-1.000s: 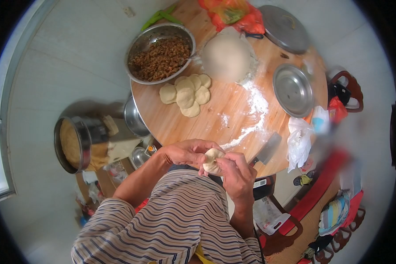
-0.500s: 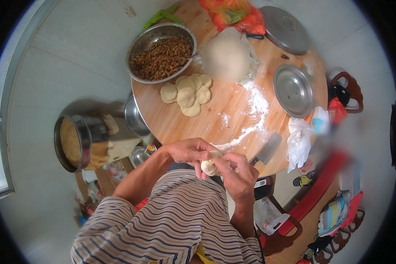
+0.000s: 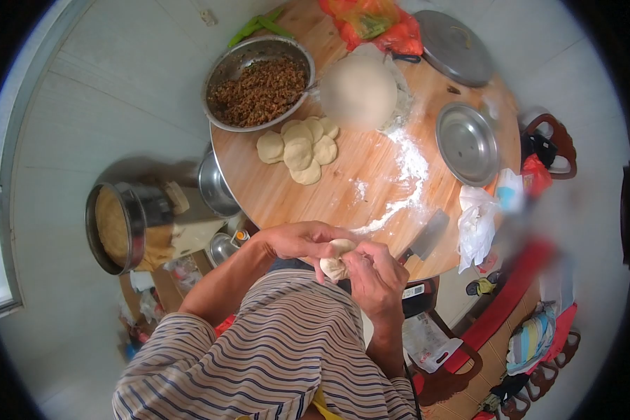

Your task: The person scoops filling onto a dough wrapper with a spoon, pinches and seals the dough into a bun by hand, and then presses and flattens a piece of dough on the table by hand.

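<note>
A pale stuffed bun [image 3: 334, 267] with a gathered top is held between my two hands, in front of my body at the table's near edge. My left hand [image 3: 302, 240] cups it from the left, thumb along its upper side. On the right, the fingers of my right hand [image 3: 378, 276] pinch the bun's dough edge. Beyond my hands, several flat dough rounds [image 3: 299, 152] lie overlapping on the wooden table [image 3: 259, 198]. Behind them stands a steel bowl of brown minced filling [image 3: 259, 93]. No filling shows in the bun from this side.
White flour [image 3: 409, 171] streaks the table. A cleaver [image 3: 429, 234] lies at the near right edge. A large dough mass [image 3: 360, 91], a steel basin [image 3: 467, 145], a metal lid [image 3: 453, 47] and a red bag [image 3: 378, 24] sit farther back. A steamer pot [image 3: 136, 227] stands at left.
My right fingers have shifted slightly and closed in more on the bun's edge. The bun stays in about the same place, with my left hand still around it.
</note>
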